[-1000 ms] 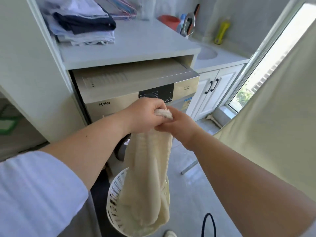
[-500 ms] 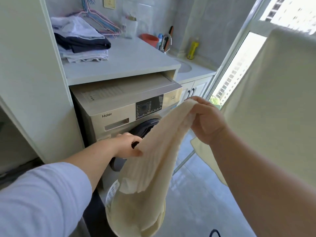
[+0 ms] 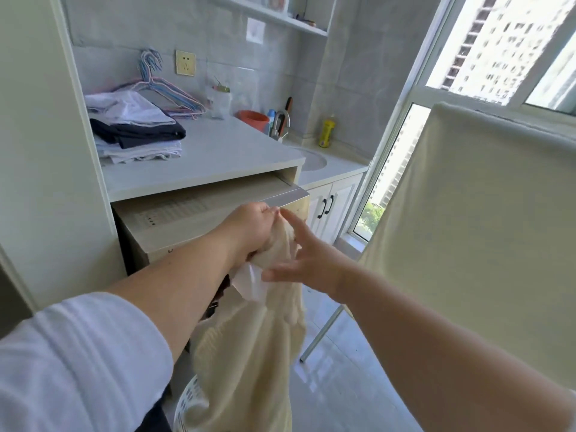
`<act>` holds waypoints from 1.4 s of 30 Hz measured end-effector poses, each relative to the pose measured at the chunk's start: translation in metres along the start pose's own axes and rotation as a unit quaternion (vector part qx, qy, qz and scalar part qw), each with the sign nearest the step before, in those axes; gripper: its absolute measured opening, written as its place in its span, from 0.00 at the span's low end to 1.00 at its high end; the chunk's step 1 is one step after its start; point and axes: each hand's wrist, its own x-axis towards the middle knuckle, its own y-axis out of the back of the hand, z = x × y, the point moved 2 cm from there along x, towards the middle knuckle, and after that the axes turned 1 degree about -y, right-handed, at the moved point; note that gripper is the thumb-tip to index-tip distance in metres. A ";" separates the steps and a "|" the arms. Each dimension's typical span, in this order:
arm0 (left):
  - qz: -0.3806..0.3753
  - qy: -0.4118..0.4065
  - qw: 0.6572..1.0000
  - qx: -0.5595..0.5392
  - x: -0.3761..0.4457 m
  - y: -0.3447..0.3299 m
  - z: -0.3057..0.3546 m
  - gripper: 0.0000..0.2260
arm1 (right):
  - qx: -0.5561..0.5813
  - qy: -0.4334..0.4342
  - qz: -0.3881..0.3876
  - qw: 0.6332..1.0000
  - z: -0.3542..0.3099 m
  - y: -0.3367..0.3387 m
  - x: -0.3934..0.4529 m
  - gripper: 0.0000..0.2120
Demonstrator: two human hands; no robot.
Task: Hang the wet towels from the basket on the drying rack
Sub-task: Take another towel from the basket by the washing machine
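The left hand (image 3: 252,227) grips a bunched end of the cream ribbed wet towel (image 3: 249,353), which hangs lengthwise toward six o'clock over the white perforated basket (image 3: 187,403). The right hand (image 3: 307,263), fingers spread, touches it, nearer the rack's hung cream towel (image 3: 483,232) at three o'clock.

Views: one, a single wide-angle camera worn on the person's head.
Direction: forward and down, across both forearms toward the washing machine (image 3: 199,219) and the worktop (image 3: 199,157) above it.
Tilt: the frame leans; the window frame (image 3: 402,126) and wall edges slant and bow toward the picture's borders.
Nearness: close; the white sleeve (image 3: 68,363) fills the lower left corner, the right forearm the lower right.
Reach: takes in the worktop's back edge and the wall shelf (image 3: 274,17) at top, the basket (image 3: 187,406) rim at bottom.
Right side: a hung cream towel (image 3: 473,232) just beside the lens blocks much of it.
Shared part: none, with only one view.
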 end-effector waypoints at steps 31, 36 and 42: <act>0.047 -0.200 0.978 0.045 -0.024 0.037 0.064 0.07 | -0.006 0.076 0.194 0.978 -0.069 0.042 -0.004 0.52; 0.034 -0.260 0.958 0.117 -0.025 0.043 0.078 0.07 | -0.052 0.027 0.059 0.997 -0.077 0.042 -0.013 0.16; 0.044 -0.238 0.966 0.093 -0.029 0.048 0.045 0.05 | -0.010 0.048 0.206 0.977 -0.084 0.040 -0.013 0.03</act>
